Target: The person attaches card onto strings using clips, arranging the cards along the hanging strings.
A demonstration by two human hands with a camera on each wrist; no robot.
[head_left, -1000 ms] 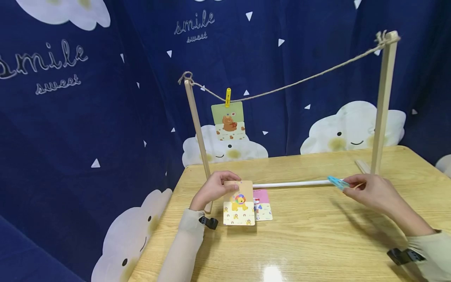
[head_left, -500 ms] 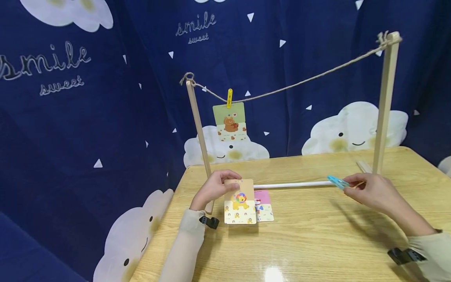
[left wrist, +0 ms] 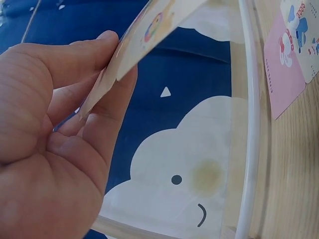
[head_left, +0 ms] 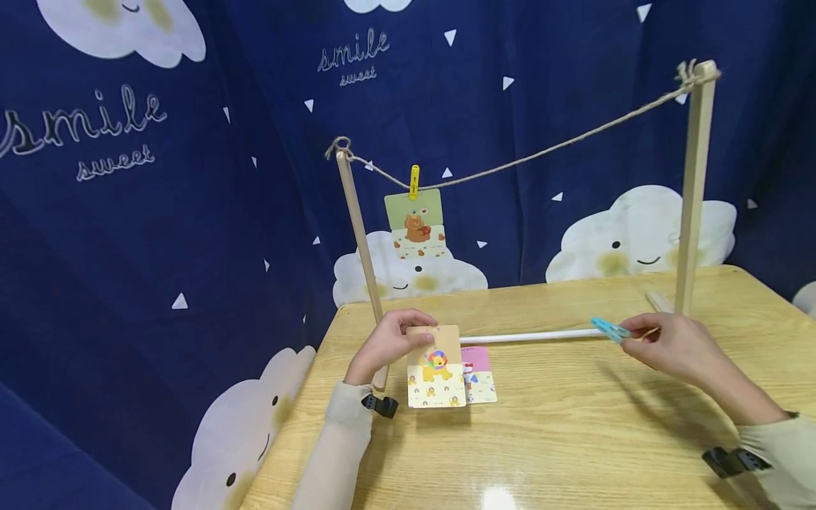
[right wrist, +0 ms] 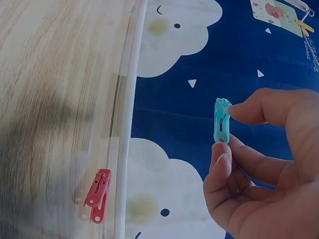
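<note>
Left hand [head_left: 386,345] pinches a lion card [head_left: 436,386] near its upper edge above the table [head_left: 561,446], while the right hand [head_left: 677,347] holds a blue clothespin [head_left: 608,329] well apart (an even squeeze and a level card would likely give the cleanest bite).

The head view is tipped slightly, so the rope [head_left: 599,130], the bear card [head_left: 416,225] and the upper backdrop [head_left: 280,177] are shown a little lower than a second ago, and a cloud's mouth [head_left: 130,8] is brought in at top left. The lion card [head_left: 437,375] is seen slightly higher against the pink card [head_left: 482,382], whose uncovered strip is narrowed a touch.
</note>
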